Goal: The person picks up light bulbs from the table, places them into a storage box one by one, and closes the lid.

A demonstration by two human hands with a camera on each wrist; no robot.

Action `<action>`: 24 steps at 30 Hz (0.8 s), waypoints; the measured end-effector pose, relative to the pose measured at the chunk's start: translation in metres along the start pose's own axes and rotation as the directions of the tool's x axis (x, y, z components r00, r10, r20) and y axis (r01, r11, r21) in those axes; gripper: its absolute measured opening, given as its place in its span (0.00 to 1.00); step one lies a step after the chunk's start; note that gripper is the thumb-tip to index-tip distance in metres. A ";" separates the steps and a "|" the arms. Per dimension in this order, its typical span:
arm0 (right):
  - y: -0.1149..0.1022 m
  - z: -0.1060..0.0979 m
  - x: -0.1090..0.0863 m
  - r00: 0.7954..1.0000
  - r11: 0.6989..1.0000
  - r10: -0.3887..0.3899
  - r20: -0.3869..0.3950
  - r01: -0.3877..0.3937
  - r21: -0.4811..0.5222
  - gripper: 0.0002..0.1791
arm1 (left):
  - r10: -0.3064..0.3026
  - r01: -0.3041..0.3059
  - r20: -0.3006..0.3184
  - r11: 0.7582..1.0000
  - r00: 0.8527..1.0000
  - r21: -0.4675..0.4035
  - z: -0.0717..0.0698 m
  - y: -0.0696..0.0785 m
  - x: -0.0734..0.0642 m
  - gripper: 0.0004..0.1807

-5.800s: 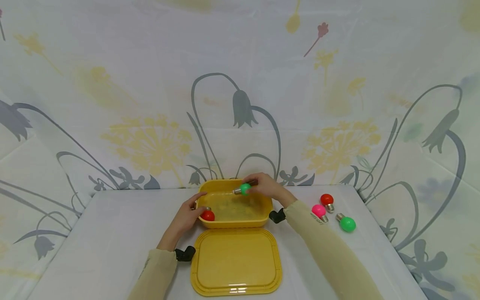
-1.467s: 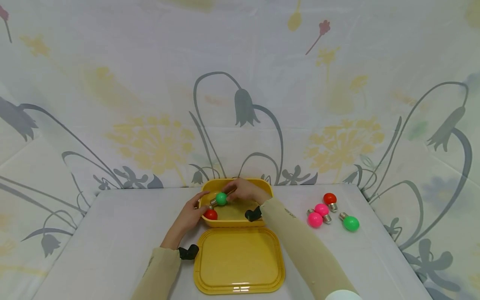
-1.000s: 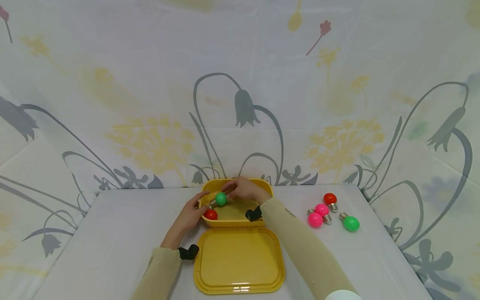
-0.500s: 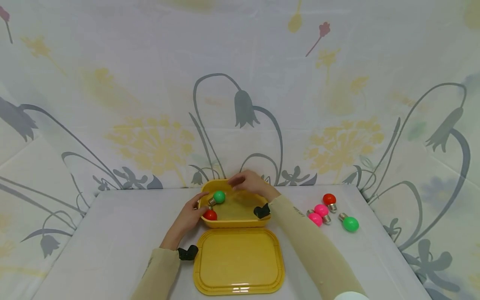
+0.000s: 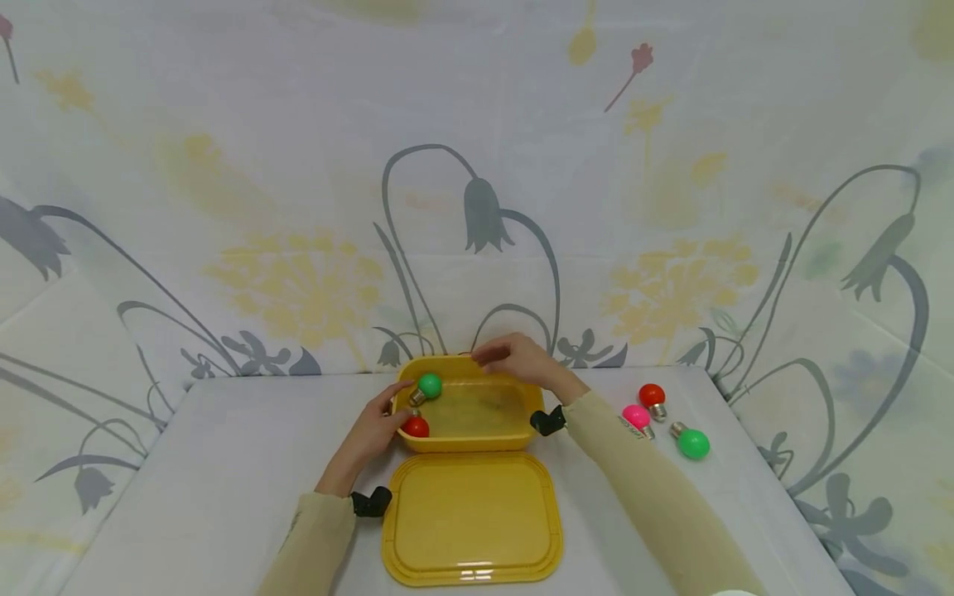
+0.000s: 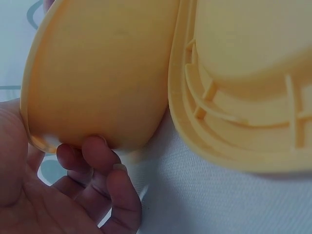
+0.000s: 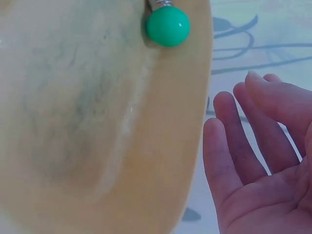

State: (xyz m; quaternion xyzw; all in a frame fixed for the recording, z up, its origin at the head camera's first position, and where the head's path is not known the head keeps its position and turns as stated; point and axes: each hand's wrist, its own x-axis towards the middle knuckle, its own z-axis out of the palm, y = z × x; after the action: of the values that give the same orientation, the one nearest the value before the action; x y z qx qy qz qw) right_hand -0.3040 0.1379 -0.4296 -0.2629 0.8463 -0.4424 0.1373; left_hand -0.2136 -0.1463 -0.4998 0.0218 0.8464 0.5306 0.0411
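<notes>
One yellow plastic box with rounded corners (image 5: 469,444) stood on the white cloth-covered tabletop (image 5: 246,463). The left hand (image 5: 375,426) grasped its left wall, with curled fingers under the outer side. The right hand (image 5: 522,360) was above the box's far edge, empty, its fingers loosely extended and apart from every bulb.

Five round coloured bulbs with silvery screw bases could be counted. Two lay inside the box at its left end: one green bulb (image 5: 430,385) towards the back and one red bulb (image 5: 416,427) at the front corner, near the left thumb. Whether the thumb touched it could not be told. Three lay on the tabletop to the right: a second red bulb (image 5: 651,395), a pink bulb (image 5: 636,415) partly behind the right beige sleeve (image 5: 663,497), and a second green bulb (image 5: 694,444). One flat yellow plastic lid (image 5: 473,520) lay just in front of the box.
</notes>
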 end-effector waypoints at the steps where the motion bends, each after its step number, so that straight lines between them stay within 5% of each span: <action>1: 0.001 -0.002 -0.003 1.000 1.000 0.001 -0.003 -0.001 0.004 0.16 | 0.004 -0.004 0.001 1.000 1.000 -0.002 0.000 0.000 0.000 0.27; 24: 0.028 -0.038 -0.069 0.996 0.999 0.035 -0.077 -0.034 0.014 0.19 | -0.016 0.016 -0.004 1.000 1.000 -0.004 0.001 -0.001 0.001 0.28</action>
State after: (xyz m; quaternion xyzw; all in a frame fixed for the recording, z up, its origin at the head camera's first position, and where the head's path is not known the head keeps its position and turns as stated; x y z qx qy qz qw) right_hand -0.2737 0.2161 -0.4304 -0.2301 0.8527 -0.4551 0.1136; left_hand -0.2149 -0.1458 -0.5014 0.0139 0.8455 0.5320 0.0438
